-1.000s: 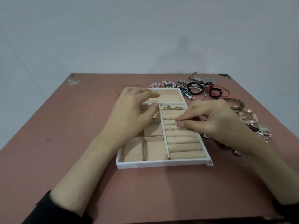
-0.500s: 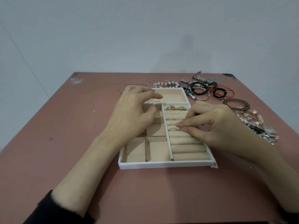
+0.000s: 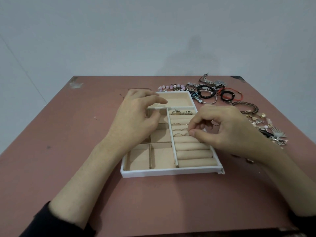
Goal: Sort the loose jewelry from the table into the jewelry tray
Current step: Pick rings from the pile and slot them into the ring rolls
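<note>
A white jewelry tray (image 3: pixel 171 172) with beige lining lies mid-table. Its right half has padded ring rolls, and several rings (image 3: pixel 179 130) sit in the upper slots. My right hand (image 3: pixel 225 129) hovers over those rolls, thumb and forefinger pinched on a small ring (image 3: pixel 187 133) at a slot. My left hand (image 3: pixel 136 118) rests over the tray's left compartments with fingers loosely curled and nothing in it. Loose jewelry (image 3: pixel 239 106) lies on the table to the right of the tray.
Black and red bracelets (image 3: pixel 227 96), a watch (image 3: pixel 218 82) and a pink bead strand (image 3: pixel 171 87) lie behind the tray. A heap of earrings and charms (image 3: pixel 270 130) sits near the right edge. The table's far edge meets a pale wall.
My right hand has shifted slightly, pushing the small ring down into a slot between the rolls. My left hand has stayed on the tray's left side.
</note>
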